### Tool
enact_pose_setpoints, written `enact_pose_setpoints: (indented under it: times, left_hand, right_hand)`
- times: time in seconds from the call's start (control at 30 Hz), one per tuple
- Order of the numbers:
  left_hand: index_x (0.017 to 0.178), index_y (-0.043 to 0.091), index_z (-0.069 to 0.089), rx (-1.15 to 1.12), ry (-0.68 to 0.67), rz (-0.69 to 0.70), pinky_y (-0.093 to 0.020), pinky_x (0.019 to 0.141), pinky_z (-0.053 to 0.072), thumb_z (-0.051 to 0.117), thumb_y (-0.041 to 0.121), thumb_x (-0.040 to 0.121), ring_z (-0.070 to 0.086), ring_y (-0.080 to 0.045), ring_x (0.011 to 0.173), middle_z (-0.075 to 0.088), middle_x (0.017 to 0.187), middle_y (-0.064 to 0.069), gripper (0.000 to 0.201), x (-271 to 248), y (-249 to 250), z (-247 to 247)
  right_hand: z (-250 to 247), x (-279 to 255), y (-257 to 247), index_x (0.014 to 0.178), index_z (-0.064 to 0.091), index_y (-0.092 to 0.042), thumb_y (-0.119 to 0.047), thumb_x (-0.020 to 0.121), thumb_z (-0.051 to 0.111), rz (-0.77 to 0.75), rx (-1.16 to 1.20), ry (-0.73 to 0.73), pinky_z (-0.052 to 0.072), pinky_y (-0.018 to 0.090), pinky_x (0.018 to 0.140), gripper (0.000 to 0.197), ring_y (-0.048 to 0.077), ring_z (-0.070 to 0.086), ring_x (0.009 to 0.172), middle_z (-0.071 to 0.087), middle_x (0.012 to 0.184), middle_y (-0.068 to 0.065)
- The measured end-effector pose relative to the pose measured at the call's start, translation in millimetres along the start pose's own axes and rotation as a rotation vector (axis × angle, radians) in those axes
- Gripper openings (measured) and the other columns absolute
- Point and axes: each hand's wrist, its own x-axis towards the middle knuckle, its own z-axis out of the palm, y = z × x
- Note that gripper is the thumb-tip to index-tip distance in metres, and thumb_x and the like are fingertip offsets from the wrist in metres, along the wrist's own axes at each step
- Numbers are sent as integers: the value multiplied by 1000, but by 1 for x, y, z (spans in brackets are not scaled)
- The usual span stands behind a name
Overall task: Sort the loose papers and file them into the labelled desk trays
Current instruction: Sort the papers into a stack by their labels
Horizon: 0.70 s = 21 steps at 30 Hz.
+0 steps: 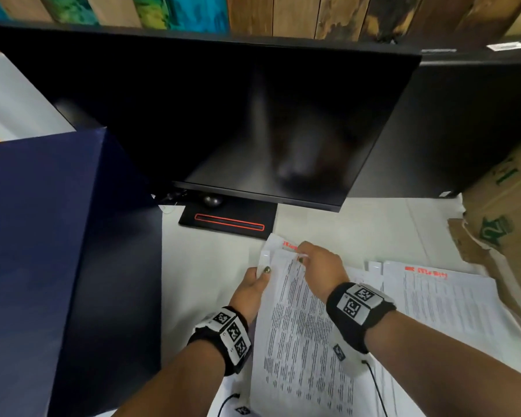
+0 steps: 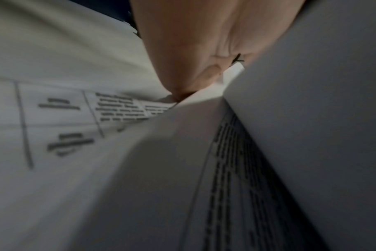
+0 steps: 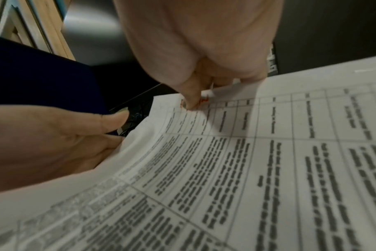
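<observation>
A sheaf of printed sheets (image 1: 298, 326) with table text and red writing at the top lies tilted in front of me. My left hand (image 1: 257, 281) grips its left edge, thumb on top and fingers beneath. My right hand (image 1: 307, 257) pinches the top edge of the upper sheet (image 3: 268, 161) between thumb and fingers near the red writing. In the left wrist view my left hand (image 2: 193, 76) sits between separated sheets (image 2: 140, 169). In the right wrist view my right hand (image 3: 195, 95) holds the page corner, and my left hand (image 3: 79, 135) shows at the left.
More printed papers (image 1: 439, 299) with a red heading lie spread to the right on the white desk (image 1: 211, 260). A dark monitor (image 1: 253, 121) stands behind on its black base (image 1: 229, 221). A navy box (image 1: 42, 266) rises at left, a cardboard box (image 1: 506, 218) at right.
</observation>
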Motion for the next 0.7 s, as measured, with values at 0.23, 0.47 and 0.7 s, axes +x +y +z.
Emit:
enact_pose_setpoints:
  times: [0.23, 0.47, 0.7]
  left_hand:
    - [129, 20, 38, 308, -16, 28, -30, 84, 47, 40, 23, 99, 60, -19, 99, 61, 113, -3, 31, 6, -10, -5]
    - [127, 18, 40, 341, 12, 19, -26, 84, 41, 35, 10, 99, 56, -18, 100, 60, 119, -4, 30, 7, -11, -2]
    - [126, 15, 42, 352, 42, 41, -25, 83, 39, 36, 8, 98, 54, -17, 95, 60, 113, -5, 29, 3, -8, 2]
  right_hand:
    - [15, -1, -13, 113, 57, -21, -8, 96, 40, -98, 178, -12, 44, 36, 92, 28, 22, 59, 98, 65, 106, 1]
    - [-25, 5, 54, 126, 54, -24, 10, 86, 41, 63, 130, 182, 37, 27, 99, 55, 15, 51, 111, 56, 123, -1]
    - [-88, -31, 180, 144, 31, -35, -47, 67, 79, 389, -148, -75, 27, 52, 111, 91, 21, 40, 131, 39, 146, -3]
